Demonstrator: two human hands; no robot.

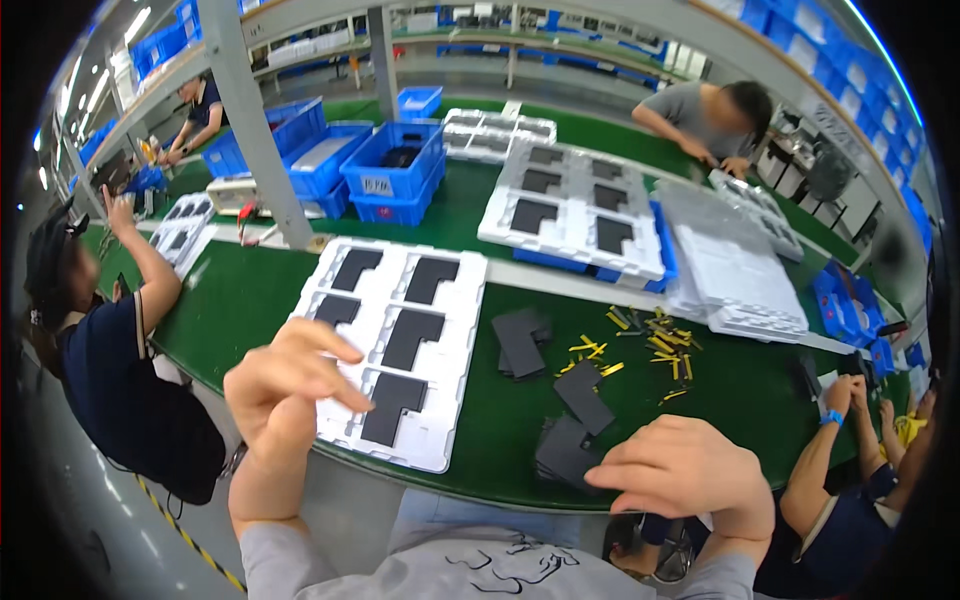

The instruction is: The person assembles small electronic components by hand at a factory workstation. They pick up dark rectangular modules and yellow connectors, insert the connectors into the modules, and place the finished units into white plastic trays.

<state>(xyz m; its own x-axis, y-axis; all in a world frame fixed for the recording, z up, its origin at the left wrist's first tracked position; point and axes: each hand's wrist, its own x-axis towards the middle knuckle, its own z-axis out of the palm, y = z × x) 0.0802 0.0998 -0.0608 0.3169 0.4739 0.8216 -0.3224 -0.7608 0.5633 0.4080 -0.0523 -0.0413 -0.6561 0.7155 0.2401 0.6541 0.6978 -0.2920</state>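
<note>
A white moulded tray (460, 335) lies before me with black, flat L-shaped pieces (412, 340) in its pockets. My left hand (290, 375) hovers over its near left part, fingers bent and apart, nothing visible in them. The fingertips hide part of the left row of pockets. To the right of the tray, loose black L-shaped pieces (583, 397) lie in overlapping stacks on the green table (470, 485). My right hand (690, 465) is at the right edge of the nearest stack (566, 452), its fingers reaching out over that edge; I see nothing gripped.
Yellow and black strips (672, 345) are scattered beyond the stacks. A filled white tray (575, 200) rests on blue bins, beside stacked empty trays (735, 260). Blue bins (395, 165) and a metal post (255, 120) stand behind. Co-workers sit left (130, 350), right and across.
</note>
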